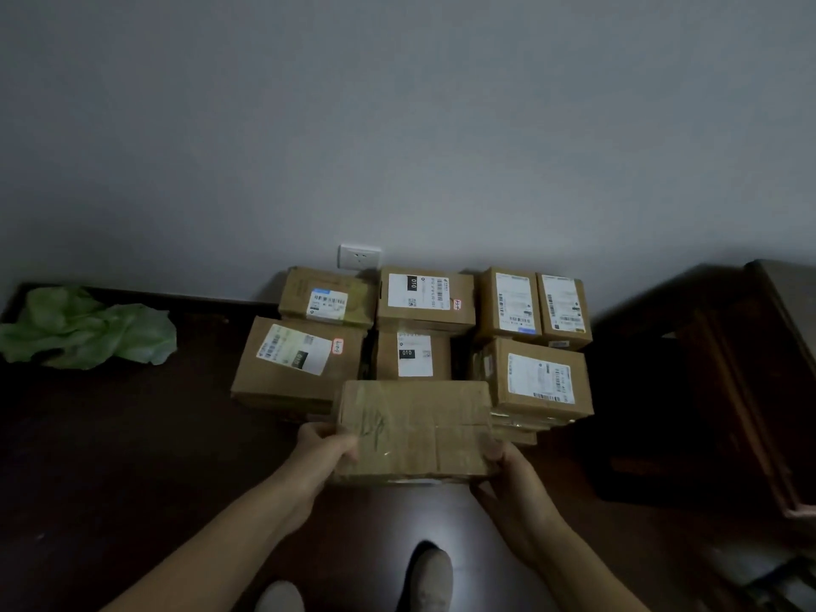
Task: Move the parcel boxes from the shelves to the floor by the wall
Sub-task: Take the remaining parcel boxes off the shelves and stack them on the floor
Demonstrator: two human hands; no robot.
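Down by the grey wall (397,125), both hands have a flat taped box (415,430), held level just in front of the stacked boxes (424,302) on the dark floor (132,457). The left hand (324,443) curls round its left end and the right hand (503,466) grips the right end. Glossy tape crosses the brown cardboard, with an unreadable pen scribble on top. Behind it are white barcode labels, three showing "010" on black patches, plus two red-edged stickers too blurred to read. A white socket (359,256) sits above the stack, and a crumpled green bag (88,329) lies off left.
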